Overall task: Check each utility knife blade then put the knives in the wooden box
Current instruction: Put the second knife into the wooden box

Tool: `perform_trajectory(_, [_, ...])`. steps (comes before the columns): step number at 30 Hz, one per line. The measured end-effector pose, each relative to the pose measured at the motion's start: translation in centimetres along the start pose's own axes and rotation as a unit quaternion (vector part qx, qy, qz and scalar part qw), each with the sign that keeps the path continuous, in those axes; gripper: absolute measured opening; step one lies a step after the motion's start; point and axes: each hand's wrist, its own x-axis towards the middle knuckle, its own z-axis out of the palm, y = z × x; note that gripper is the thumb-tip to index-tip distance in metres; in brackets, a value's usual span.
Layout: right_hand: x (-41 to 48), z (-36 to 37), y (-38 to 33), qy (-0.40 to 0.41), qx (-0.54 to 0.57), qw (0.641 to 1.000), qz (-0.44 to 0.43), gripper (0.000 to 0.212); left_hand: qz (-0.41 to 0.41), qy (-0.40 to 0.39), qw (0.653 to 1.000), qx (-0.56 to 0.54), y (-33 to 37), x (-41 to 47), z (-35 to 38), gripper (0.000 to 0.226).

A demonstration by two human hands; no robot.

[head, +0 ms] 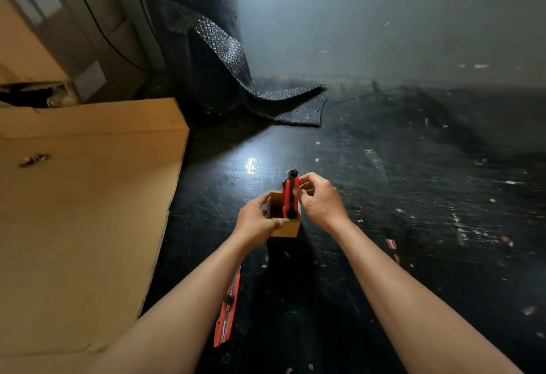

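Left hand (254,220) wrapped round the wooden box (283,227), fingers (263,200) curled on its near-left wall. Right hand (320,199) pinching a red knife (291,196) standing upright inside the box — fingertips (300,190) closed on its side. Another knife (227,308) flat on the dark surface (384,226), well behind the fingers, beside a cardboard box (88,196).

A dark, scuffed, glossy floor (384,196) is strewn with small pale scraps. On it are seen a small open wooden box (284,227), a red utility knife (227,308) lying flat, a large flat cardboard box (88,211) and a partly unrolled roll of dark bubble wrap (206,48).
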Motion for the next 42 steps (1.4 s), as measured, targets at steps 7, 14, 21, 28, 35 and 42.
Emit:
perform_trajectory(7, [0.5,1.0,1.3,-0.034,-0.043,0.998,0.036,0.008,0.007,0.029,0.999,0.012,-0.7,0.6,0.4,0.060])
perform_trajectory(14, [1.0,1.2,1.8,-0.036,-0.076,0.995,0.050,0.016,0.007,0.017,1.000,0.002,-1.0,0.8,0.2,0.065])
perform_trajectory(21, [0.0,0.4,1.5,-0.032,-0.097,0.994,0.051,0.035,0.014,0.022,1.000,0.015,-0.6,0.0,-0.1,0.064])
perform_trajectory(28, [-3.4,0.7,0.6,-0.026,-0.129,0.990,0.049,0.036,0.030,0.053,0.997,0.054,-1.1,-2.8,-1.6,0.070])
perform_trajectory(35, [-7.6,4.1,-0.8,-0.066,-0.119,0.990,0.045,0.029,0.039,0.078,0.990,0.108,-5.2,-6.9,-4.0,0.057])
perform_trajectory(42, [-12.1,10.2,-0.7,-0.135,-0.127,0.980,0.069,0.037,-0.012,0.052,0.987,0.152,-10.0,-9.7,-4.9,0.055])
